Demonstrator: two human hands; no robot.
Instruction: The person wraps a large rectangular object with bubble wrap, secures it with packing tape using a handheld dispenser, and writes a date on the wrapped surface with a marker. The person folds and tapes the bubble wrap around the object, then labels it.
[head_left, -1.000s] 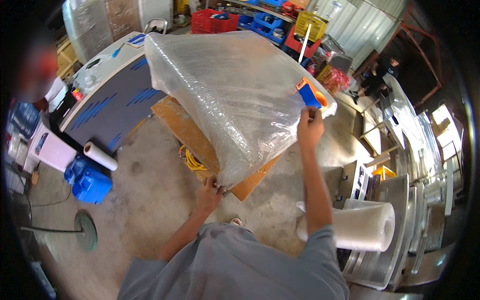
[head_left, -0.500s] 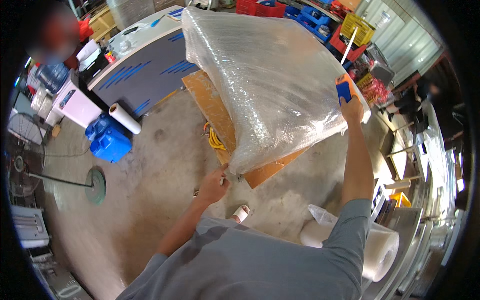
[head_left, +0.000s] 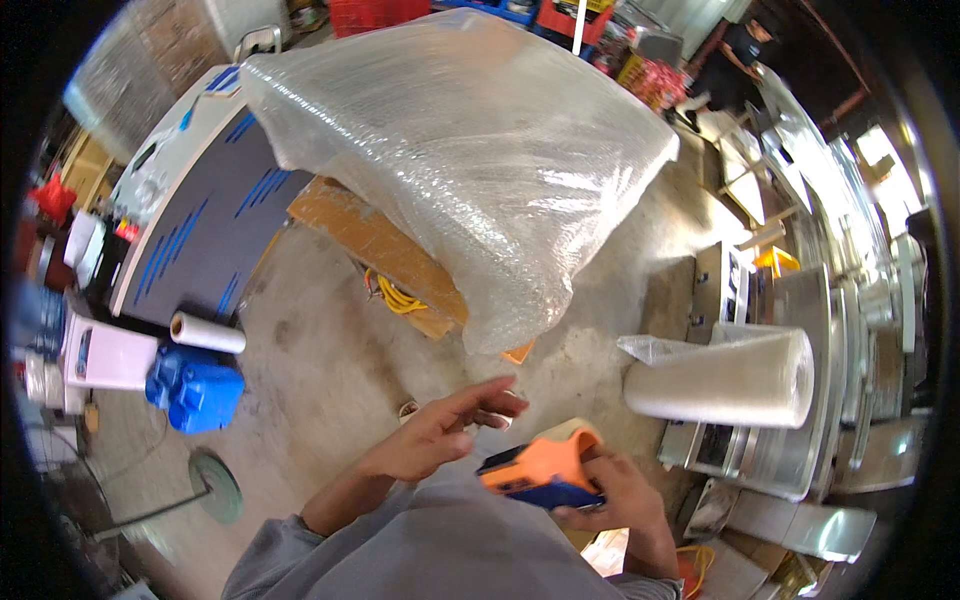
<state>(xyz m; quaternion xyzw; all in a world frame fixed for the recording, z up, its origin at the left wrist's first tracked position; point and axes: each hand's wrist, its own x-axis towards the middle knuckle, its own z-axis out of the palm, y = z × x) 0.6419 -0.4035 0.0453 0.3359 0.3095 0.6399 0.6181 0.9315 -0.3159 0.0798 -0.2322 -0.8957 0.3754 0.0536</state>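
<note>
My right hand [head_left: 628,492] grips an orange and dark blue tape dispenser [head_left: 545,468] low in front of my body. A pale tape roll shows at its upper side. Just left of the dispenser is my left hand [head_left: 440,430], palm turned inward, its fingers stretched out and the thumb apart. Beyond both hands stands a large flat-topped piece wrapped in clear bubble wrap [head_left: 470,140], its near corner pointing toward me. Under the wrap a brown board [head_left: 375,240] sticks out on the left.
A bubble wrap roll [head_left: 720,380] lies to the right beside metal pieces. Blue jugs [head_left: 195,390], a white film roll [head_left: 208,333] and a fan's round base [head_left: 215,485] are at left. Yellow cable [head_left: 398,296] lies beneath the board. Another person [head_left: 745,60] stands far right.
My right hand has brought the tape dispenser from the wrapped piece's right end back to my body. My left hand has left the near corner and come beside it. The view has shifted rightward.
</note>
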